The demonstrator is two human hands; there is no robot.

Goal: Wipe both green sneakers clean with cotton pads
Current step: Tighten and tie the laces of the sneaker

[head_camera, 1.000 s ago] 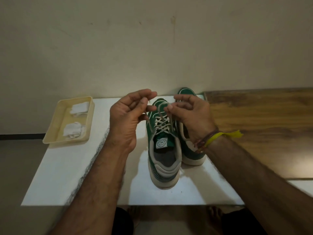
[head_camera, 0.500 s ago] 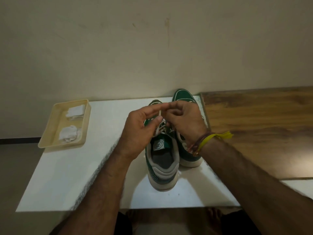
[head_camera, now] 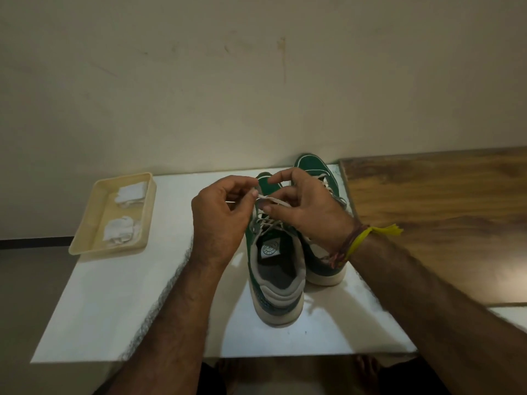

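Both hands work above the nearer of two green sneakers. The left hand (head_camera: 219, 206) has its fingers curled in, thumb and forefinger pinching one end of the pale shoelace (head_camera: 271, 200) just over the tongue. The right hand (head_camera: 306, 205) is also curled, its thumb and fingers nipping the same lace a little further along, so the strand runs taut between the two hands. The right wrist wears a yellow band (head_camera: 370, 235) and a brownish thread bracelet beside it.

Directly beneath the hands stands the near sneaker (head_camera: 275, 283), heel toward the person, its grey lining and round insole label in view. The second sneaker (head_camera: 319, 169) stands touching it, under and beyond the right hand, which with its wrist covers much of the upper. Both rest on a white board (head_camera: 114, 309) that reaches well out to the left of the left hand. To the right of the right forearm lies a wooden tabletop (head_camera: 442, 223).

Well to the left of the left hand sits a cream tray (head_camera: 85, 238) at the board's far corner. Inside it lie two heaps of white cotton pads (head_camera: 121, 230), one toward the far end, one nearer.
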